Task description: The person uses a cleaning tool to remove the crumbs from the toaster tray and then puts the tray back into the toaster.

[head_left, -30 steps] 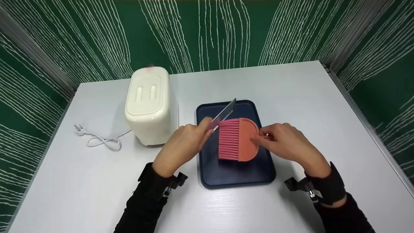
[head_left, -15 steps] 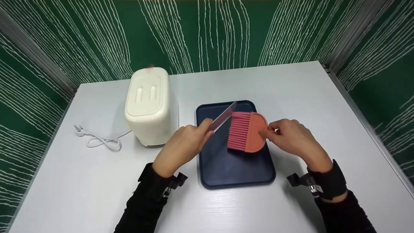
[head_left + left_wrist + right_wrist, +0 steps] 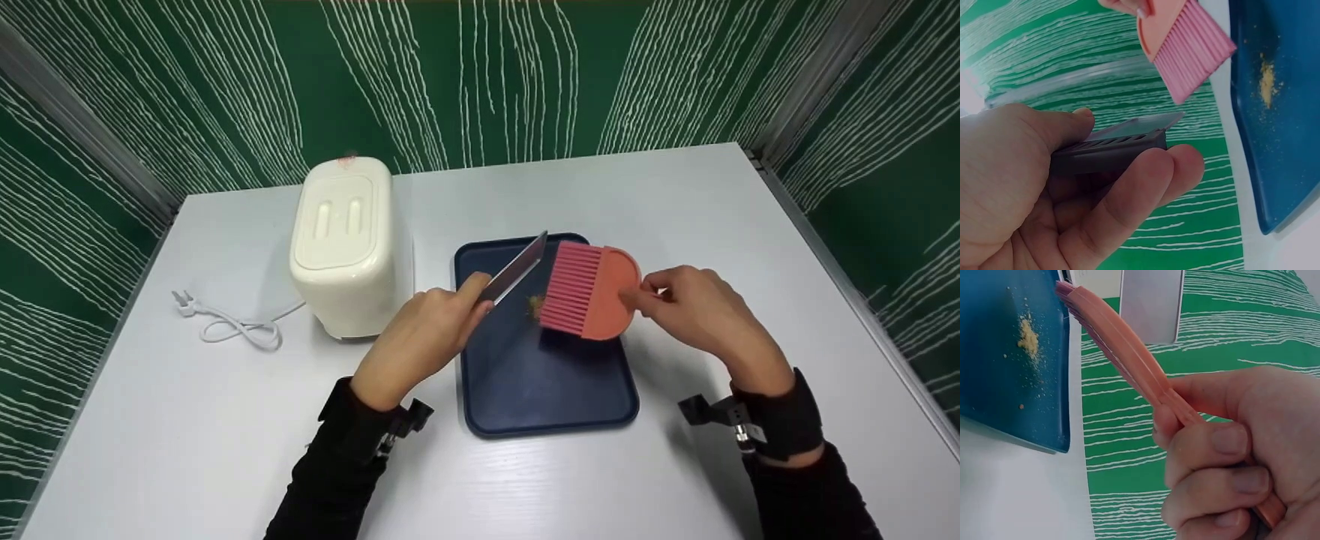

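Note:
My left hand [image 3: 426,334] holds a toaster's crumb tray [image 3: 517,266], a thin metal plate with a dark grey handle end [image 3: 1109,154], tilted above the left part of the navy tray [image 3: 551,405]. The thumb lies on top of the handle end, fingers below. My right hand [image 3: 697,311] grips the handle of an orange brush [image 3: 615,292] with pink bristles [image 3: 574,285]. The brush is held over the navy tray's right side, apart from the crumb tray. A small pile of yellowish crumbs [image 3: 1266,84] lies on the navy tray, partly behind the bristles in the head view.
A cream toaster [image 3: 341,240] with a lid stands left of the navy tray. Its white cord and plug [image 3: 236,326] lie on the white table [image 3: 187,420] farther left. Green walls [image 3: 510,82] with white lines enclose the back and sides.
My right hand has drawn the brush right and slightly away from me, off the crumb tray's edge. Crumbs now show on the navy tray. The left hand has barely moved.

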`<state>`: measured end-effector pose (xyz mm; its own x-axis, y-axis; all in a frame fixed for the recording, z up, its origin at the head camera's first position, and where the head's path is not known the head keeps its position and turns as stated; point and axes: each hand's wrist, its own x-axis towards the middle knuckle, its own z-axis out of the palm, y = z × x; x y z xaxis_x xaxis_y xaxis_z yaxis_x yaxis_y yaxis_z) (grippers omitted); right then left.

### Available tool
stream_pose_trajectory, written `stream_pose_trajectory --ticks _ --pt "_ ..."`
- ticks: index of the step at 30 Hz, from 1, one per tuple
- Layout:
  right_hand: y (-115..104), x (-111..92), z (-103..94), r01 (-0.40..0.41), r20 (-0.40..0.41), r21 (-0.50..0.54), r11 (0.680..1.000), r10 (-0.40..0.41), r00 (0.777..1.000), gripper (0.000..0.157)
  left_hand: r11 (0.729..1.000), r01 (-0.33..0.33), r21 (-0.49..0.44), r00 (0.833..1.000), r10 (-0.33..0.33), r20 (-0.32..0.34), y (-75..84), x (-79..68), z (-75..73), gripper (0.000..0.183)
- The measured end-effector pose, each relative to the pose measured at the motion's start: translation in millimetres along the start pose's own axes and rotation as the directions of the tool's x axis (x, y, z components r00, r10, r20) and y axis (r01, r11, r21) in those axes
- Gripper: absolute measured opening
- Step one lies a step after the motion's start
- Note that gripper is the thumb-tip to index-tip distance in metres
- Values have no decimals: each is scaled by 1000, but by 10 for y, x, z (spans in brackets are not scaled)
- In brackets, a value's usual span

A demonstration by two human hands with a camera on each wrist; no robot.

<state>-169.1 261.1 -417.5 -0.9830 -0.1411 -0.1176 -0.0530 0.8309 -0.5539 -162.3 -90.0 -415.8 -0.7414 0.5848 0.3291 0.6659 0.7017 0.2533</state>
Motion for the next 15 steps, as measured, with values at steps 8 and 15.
stream_pose_trajectory --ticks 8,15 --pt "108 14 -89 -26 -38 28 999 27 999 42 999 7 -40 1000 -6 3 -12 0 -7 22" --pt "271 59 -133 -55 -112 23 998 57 992 47 993 5 -120 1000 -4 7 -50 12 -10 24"
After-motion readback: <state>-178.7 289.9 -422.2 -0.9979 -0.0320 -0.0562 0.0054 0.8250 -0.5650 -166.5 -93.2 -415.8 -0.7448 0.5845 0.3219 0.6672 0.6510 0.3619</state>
